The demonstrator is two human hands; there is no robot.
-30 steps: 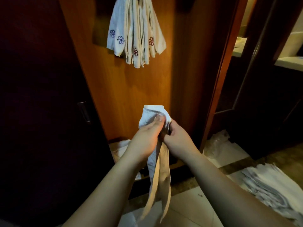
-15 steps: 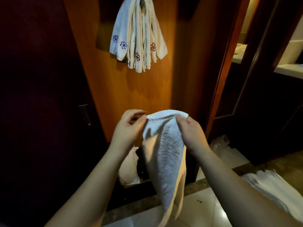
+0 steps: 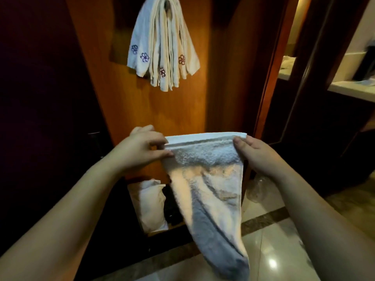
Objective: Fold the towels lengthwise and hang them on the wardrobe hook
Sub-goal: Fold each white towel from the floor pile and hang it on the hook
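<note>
**White towel stretched between two hands below the hung bundle**

The left hand and the right hand each pinch one top corner of a white towel, thumb in front and fingers curled behind. Each grip is clamped on the cloth, and the top hem runs taut and nearly level between them at mid frame. The towel narrows as it hangs down toward the lower centre, its tail over the glossy floor tiles.

In the upper centre, a bundle of hung towels with small embroidered flowers drapes against the wooden wardrobe panel, well apart from the held towel, with bare panel between them. A pale pillow-like bundle sits low, just left of the hanging cloth. A dark door edge stands right of the panel.
</note>
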